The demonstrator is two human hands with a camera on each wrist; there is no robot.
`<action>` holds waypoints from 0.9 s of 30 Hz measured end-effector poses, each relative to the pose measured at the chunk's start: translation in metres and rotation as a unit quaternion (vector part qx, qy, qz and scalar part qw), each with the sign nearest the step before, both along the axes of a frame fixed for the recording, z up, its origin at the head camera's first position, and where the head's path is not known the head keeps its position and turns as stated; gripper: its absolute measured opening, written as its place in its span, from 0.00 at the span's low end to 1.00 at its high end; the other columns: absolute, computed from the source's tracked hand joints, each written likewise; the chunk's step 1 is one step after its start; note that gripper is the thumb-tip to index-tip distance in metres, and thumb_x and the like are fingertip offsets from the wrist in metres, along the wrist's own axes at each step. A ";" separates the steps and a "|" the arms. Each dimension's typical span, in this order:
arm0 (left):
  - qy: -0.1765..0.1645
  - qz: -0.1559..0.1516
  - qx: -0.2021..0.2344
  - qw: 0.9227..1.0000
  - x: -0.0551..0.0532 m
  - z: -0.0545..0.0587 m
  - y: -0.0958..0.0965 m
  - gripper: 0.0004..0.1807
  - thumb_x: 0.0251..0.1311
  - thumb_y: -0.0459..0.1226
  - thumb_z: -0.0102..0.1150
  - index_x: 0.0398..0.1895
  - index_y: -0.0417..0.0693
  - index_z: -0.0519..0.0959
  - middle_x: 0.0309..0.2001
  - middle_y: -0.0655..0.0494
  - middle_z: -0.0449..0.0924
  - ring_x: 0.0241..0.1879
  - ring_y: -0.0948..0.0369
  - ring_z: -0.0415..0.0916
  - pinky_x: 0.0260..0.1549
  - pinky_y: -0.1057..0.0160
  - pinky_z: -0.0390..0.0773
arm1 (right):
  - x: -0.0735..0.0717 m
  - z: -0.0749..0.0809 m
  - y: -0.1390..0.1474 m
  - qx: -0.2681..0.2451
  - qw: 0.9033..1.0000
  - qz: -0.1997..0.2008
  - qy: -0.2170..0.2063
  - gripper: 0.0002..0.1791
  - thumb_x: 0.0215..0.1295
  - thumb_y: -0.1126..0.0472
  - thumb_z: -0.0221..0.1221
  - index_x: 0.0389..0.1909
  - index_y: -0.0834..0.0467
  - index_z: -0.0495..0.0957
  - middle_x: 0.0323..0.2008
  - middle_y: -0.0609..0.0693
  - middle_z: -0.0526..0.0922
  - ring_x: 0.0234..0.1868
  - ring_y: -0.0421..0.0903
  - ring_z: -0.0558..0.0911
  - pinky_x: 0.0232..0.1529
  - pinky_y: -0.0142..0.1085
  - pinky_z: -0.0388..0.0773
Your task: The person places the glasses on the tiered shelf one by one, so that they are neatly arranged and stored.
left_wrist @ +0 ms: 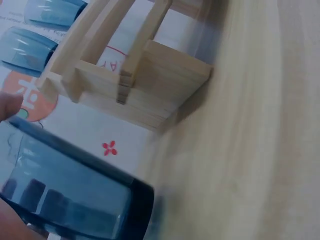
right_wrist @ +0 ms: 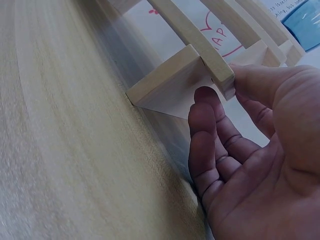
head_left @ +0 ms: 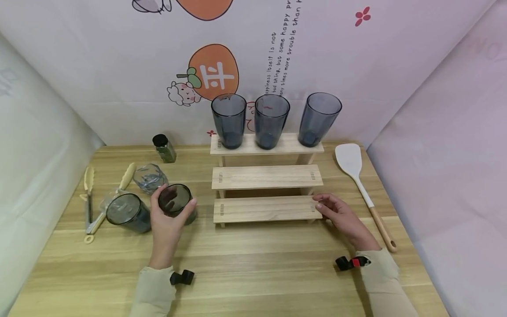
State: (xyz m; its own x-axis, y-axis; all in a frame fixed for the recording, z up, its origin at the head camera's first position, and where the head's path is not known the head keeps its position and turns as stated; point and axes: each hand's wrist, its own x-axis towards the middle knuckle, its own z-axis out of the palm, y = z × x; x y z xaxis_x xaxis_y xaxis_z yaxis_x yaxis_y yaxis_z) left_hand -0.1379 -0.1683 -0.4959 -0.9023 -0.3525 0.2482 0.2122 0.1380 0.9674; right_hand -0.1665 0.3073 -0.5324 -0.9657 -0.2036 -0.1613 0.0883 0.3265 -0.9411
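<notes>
My left hand (head_left: 167, 226) grips a grey-blue drinking glass (head_left: 188, 216) around its sides, thumb on the right. In the left wrist view the glass (left_wrist: 70, 185) shows its thick dark base close above the tabletop; contact is unclear. A three-step wooden rack (head_left: 267, 209) stands at the middle. At the right end of its lowest step, my right hand (head_left: 343, 219) pinches the board, thumb on top and fingers below, as the right wrist view shows at the board's end (right_wrist: 225, 82). The top step carries three similar glasses: left (head_left: 229, 123), middle (head_left: 271, 123) and right (head_left: 318, 121).
Left of the held glass is another dark glass (head_left: 132, 215). Behind them sit a clear faceted glass (head_left: 149, 178) and a black-capped spice jar (head_left: 164, 149). Tongs (head_left: 90, 202) lie at the far left. A white spatula (head_left: 356, 169) with a wooden handle lies right of the rack.
</notes>
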 end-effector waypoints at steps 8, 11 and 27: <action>0.033 -0.095 -0.024 0.995 0.000 0.063 0.015 0.43 0.53 0.32 0.77 0.71 0.53 0.66 0.61 0.51 0.75 0.60 0.52 0.70 0.60 0.54 0.69 | 0.001 0.002 0.004 -0.005 1.000 -0.004 0.008 0.22 0.77 0.51 0.57 0.63 0.59 0.73 0.50 0.55 0.78 0.44 0.48 0.76 0.43 0.37 0.76; 0.026 -0.142 -0.012 0.989 -0.005 0.093 0.033 0.43 0.52 0.33 0.78 0.71 0.55 0.67 0.61 0.52 0.74 0.60 0.51 0.70 0.58 0.51 0.71 | 0.002 0.003 0.006 -0.005 1.000 -0.007 0.012 0.22 0.77 0.51 0.57 0.63 0.59 0.73 0.49 0.55 0.78 0.44 0.48 0.76 0.42 0.37 0.76; 0.033 -0.313 0.027 0.949 -0.065 0.122 0.194 0.43 0.53 0.43 0.79 0.70 0.58 0.65 0.61 0.57 0.73 0.58 0.57 0.73 0.57 0.52 0.74 | 0.000 -0.001 0.000 -0.001 1.000 0.002 0.007 0.22 0.76 0.49 0.57 0.63 0.56 0.75 0.55 0.58 0.78 0.48 0.51 0.77 0.46 0.39 0.77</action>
